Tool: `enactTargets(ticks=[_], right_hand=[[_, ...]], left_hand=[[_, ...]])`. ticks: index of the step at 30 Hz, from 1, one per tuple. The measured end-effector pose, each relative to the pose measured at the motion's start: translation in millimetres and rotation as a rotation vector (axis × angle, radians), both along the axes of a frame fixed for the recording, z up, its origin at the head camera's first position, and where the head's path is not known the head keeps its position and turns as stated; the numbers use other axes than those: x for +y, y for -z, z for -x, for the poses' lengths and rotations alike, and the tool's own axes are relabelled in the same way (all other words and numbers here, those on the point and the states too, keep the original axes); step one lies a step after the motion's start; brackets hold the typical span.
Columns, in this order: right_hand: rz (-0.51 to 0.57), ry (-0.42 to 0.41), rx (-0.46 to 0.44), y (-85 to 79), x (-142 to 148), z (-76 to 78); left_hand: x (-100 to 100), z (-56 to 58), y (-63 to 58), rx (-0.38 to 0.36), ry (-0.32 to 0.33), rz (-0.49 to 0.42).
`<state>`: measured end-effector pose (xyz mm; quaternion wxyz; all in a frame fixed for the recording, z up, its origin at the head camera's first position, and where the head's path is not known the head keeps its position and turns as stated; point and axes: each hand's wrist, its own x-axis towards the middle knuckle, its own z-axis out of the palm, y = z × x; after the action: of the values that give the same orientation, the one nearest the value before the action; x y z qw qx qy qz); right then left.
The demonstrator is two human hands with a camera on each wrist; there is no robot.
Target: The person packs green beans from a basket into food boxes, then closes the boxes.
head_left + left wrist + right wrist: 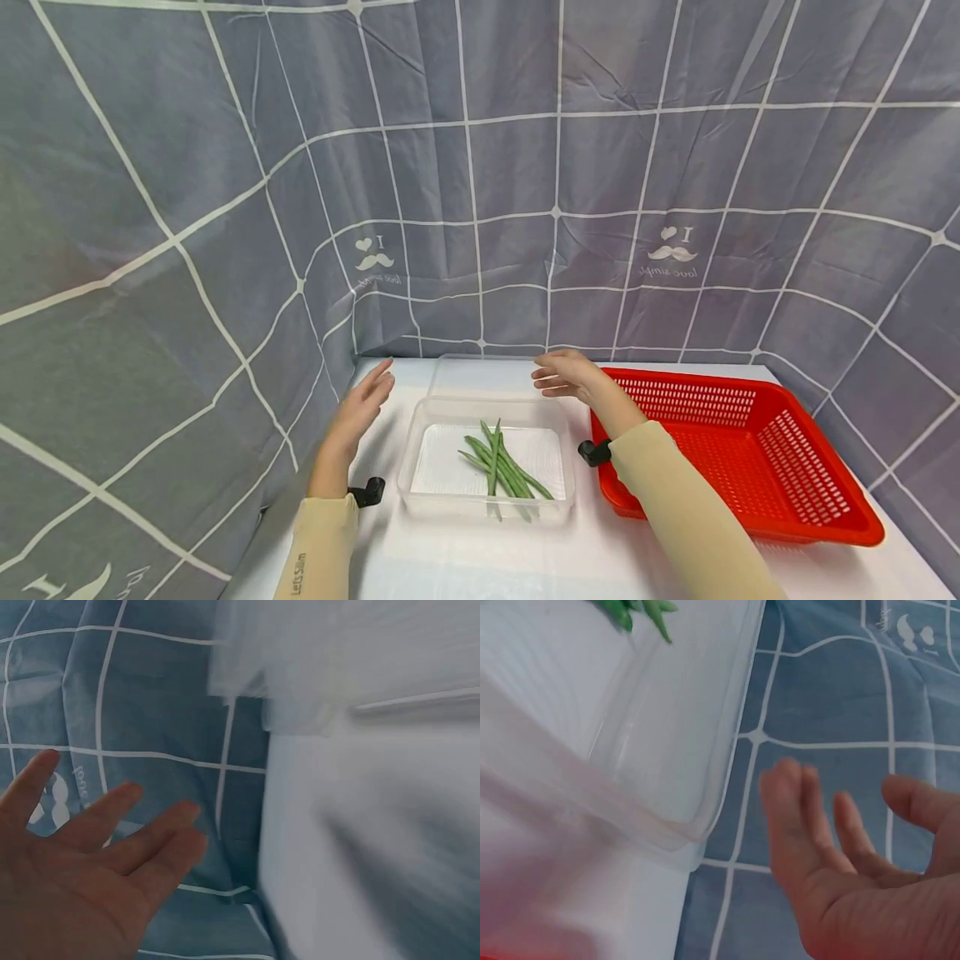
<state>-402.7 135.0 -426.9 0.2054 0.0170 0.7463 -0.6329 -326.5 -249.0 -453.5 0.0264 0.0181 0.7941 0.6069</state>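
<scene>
Several green beans (501, 462) lie in a loose bunch inside a clear plastic box (405, 467) in the head view. My left hand (363, 408) is raised to the left of the box, fingers spread and holding nothing. Over the box's far right corner hovers my right hand (567, 374), its fingers loosely extended and free of any object. Behind the box lies a flat clear lid (468, 377). The right wrist view shows the box's corner (694, 817) beside the hand, with bean tips (656, 615) at the top.
A red perforated basket (813, 533) stands on the right side of the white table (450, 558), partly behind my right forearm. A grey curtain (517, 167) with white grid lines hangs along the back and both sides. Each wrist carries a small black camera.
</scene>
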Motion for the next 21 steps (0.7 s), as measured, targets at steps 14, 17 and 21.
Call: enactTargets(ticks=[14, 17, 21], right_hand=[[-0.131, 0.015, -0.144, 17.8, 7, 31.1], [-0.105, 0.007, -0.180, 20.3, 7, 33.5], [-0.075, 0.001, -0.212, 23.3, 3, 34.5]], left_hand=[[12, 84.1, -6.0, -0.150, 0.200, 0.092], [15, 93.3, -2.5, -0.178, 0.215, 0.082], [21, 100.2, 4.6, -0.235, 0.215, 0.052]])
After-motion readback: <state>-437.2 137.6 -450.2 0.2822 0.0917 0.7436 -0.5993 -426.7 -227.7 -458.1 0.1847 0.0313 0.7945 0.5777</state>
